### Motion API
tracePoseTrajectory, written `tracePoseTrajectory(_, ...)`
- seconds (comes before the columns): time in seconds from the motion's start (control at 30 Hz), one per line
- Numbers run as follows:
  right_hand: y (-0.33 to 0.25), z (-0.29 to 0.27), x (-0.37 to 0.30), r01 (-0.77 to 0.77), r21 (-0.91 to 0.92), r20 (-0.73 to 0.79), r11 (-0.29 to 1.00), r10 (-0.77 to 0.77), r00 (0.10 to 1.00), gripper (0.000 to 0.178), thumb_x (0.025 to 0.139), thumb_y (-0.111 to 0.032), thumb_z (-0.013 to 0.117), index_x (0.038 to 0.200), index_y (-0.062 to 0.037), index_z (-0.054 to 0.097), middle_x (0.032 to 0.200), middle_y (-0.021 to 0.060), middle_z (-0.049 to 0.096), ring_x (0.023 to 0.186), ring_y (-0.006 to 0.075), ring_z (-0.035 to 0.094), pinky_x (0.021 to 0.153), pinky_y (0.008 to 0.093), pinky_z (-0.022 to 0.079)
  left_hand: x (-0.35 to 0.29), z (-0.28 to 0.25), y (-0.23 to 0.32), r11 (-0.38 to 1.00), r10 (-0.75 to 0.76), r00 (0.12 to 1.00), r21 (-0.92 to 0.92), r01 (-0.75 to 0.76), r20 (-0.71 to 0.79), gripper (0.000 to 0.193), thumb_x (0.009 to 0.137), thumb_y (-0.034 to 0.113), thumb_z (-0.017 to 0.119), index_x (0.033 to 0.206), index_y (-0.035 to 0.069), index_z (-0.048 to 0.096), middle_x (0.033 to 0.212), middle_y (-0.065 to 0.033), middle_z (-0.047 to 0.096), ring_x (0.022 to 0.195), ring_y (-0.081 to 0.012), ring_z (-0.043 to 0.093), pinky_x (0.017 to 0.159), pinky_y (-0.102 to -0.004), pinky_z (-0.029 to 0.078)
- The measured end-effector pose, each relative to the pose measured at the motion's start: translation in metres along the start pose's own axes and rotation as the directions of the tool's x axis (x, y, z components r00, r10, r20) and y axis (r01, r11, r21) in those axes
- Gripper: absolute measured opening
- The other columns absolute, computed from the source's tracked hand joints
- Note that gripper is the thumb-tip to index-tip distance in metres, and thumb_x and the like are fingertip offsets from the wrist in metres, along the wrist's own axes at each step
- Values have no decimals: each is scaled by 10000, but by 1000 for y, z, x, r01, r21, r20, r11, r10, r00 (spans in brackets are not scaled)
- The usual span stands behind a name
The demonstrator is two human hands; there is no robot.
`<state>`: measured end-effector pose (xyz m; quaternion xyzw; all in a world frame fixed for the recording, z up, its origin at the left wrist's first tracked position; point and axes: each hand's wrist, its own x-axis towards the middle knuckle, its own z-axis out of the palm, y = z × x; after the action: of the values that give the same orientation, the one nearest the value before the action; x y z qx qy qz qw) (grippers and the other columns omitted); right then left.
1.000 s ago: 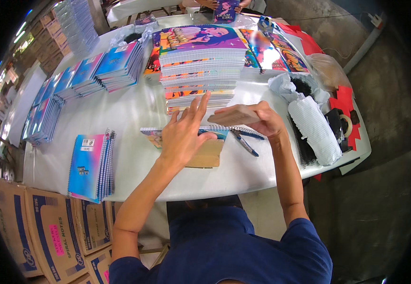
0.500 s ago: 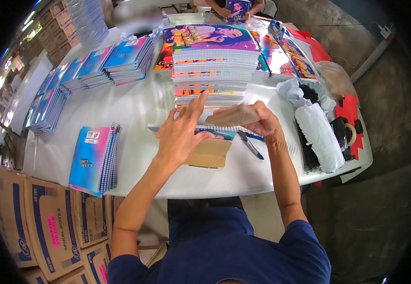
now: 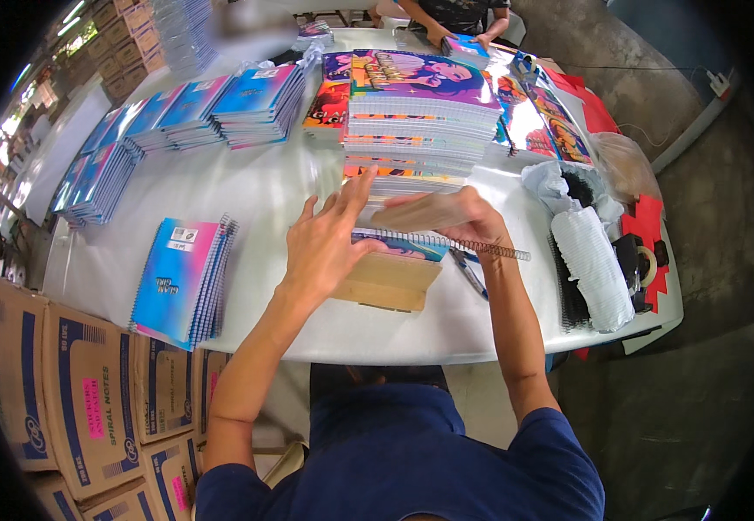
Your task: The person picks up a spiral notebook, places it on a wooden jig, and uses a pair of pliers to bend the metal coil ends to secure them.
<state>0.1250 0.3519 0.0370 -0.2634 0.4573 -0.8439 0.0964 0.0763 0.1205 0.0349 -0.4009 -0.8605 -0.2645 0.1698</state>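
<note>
A notebook (image 3: 407,246) with an illustrated cover stands at the table's near middle, leaning on a folded brown cardboard piece (image 3: 390,282). Along its upper edge runs a spiral wire coil (image 3: 507,253), whose free end sticks out to the right past my wrist. My left hand (image 3: 325,247) is at the notebook's left end, fingers spread and thumb by the cover. In my right hand (image 3: 474,221) is a flat brown piece (image 3: 424,214), blurred by motion, just above the coil. A pair of pliers (image 3: 468,271) lies right of the notebook, partly hidden by my forearm.
Behind my hands rises a tall notebook stack (image 3: 424,122). Blue-pink notebooks pile at the left (image 3: 255,100), with a smaller pile (image 3: 177,282) nearer. At right lie a white-wrapped bundle (image 3: 592,269) and a tape roll (image 3: 646,265). Cartons (image 3: 90,391) stand lower left. Another person's hands (image 3: 481,39) work opposite.
The view has shifted, moving the table's things rightward and slightly upward. The coil's free end shows more clearly. The person opposite now handles a blue notebook lying flatter, instead of an upright purple one.
</note>
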Motion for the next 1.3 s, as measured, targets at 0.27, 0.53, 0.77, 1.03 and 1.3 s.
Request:
tracePoseTrajectory(0.27, 18, -23, 3, -100, -226, -47, 969, 92, 995, 443, 861, -274, 686, 1112, 90, 657, 1259, 245, 586, 1225, 304, 527, 1053, 403, 382, -5, -9, -9, 999, -10, 1000, 34, 9, 24, 1051, 628, 354, 819, 1504, 293, 241, 1277, -97, 605, 1167, -290, 581, 1037, -493, 401)
tracePoseTrajectory(0.53, 20, -15, 11, -201, -134, -160, 970, 179, 971, 369, 890, -202, 655, 1084, 111, 652, 1257, 254, 577, 1197, 311, 540, 1026, 425, 405, -12, -17, -30, 992, -76, 997, -102, 75, -8, 1006, 627, 225, 845, 1482, 251, 316, 1365, -133, 531, 1272, -349, 490, 999, -447, 452)
tracePoseTrajectory(0.77, 13, -14, 17, -311, -450, -204, 837, 242, 948, 436, 887, -278, 665, 1081, 112, 649, 1226, 238, 601, 1192, 294, 544, 1041, 407, 402, -15, -5, -33, 861, -153, 986, -498, 101, -66, 1064, 645, 58, 837, 1507, 240, 240, 1469, -143, 410, 1238, -358, 521, 911, -378, 538)
tracePoseTrajectory(1.03, 7, -16, 21, -407, -685, -258, 604, 322, 911, 496, 861, -341, 682, 1103, 91, 651, 1259, 244, 579, 1202, 321, 544, 1038, 425, 417, -20, 29, -33, 523, -365, 931, -826, 211, 6, 1046, 678, -2, 827, 1520, 163, 228, 1424, -231, 440, 1231, -255, 523, 956, -318, 496)
tracePoseTrajectory(1.3, 9, -12, 30, -381, -676, -220, 631, 320, 921, 461, 862, -279, 693, 1121, 99, 647, 1273, 226, 580, 1219, 308, 527, 1036, 412, 398, -29, 43, -41, 427, -388, 922, -884, 191, 12, 908, 760, -75, 741, 1507, 128, 267, 1429, -214, 440, 1208, -239, 532, 907, -297, 516)
